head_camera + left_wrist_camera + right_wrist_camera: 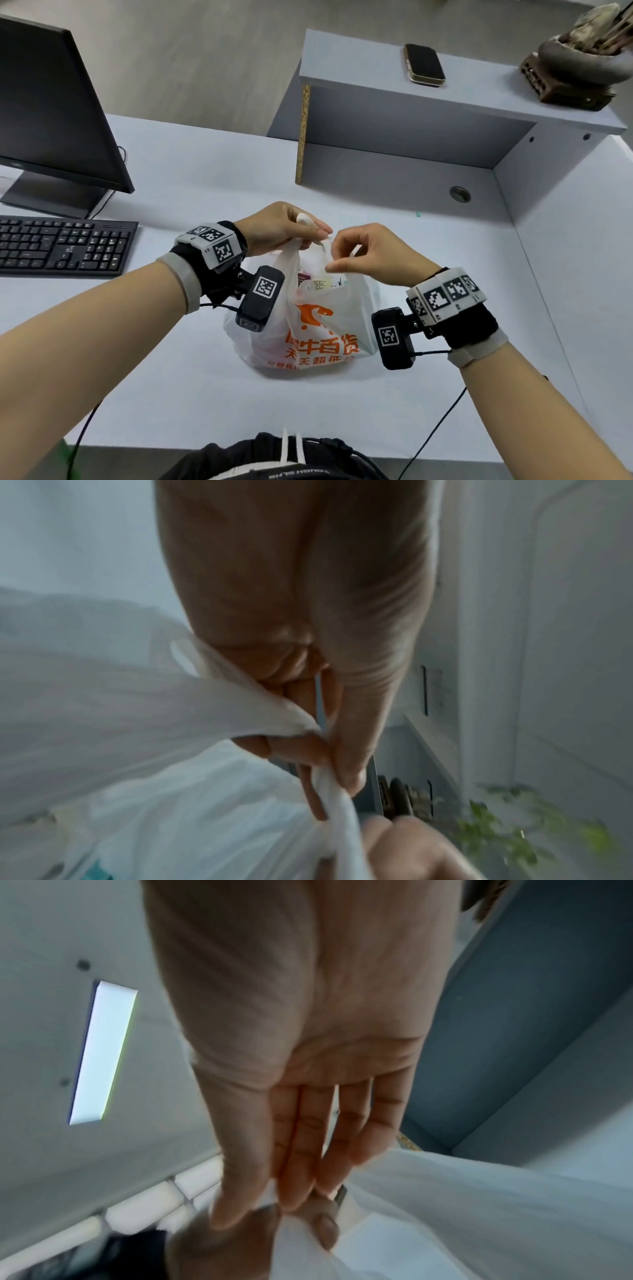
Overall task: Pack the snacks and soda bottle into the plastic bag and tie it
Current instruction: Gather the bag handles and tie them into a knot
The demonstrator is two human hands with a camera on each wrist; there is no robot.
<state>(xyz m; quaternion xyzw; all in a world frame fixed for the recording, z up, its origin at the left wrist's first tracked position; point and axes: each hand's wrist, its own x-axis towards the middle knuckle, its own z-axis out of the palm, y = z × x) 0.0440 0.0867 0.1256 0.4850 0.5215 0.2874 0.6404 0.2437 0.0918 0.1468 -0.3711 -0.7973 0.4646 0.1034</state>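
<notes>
Left hand (pixel 277 228) and right hand (pixel 368 253) pinch plastic bag (pixel 308 325) handles above it.

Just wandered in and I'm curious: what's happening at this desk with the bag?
A person is closing up a white plastic bag that sits on the desk, with packaged goods already inside. The left hand grips one twisted handle, and the right hand pinches the other handle beside it. The handles are drawn together above the bag's mouth, but no finished knot shows yet. A keyboard and monitor stand off to the left.
</notes>
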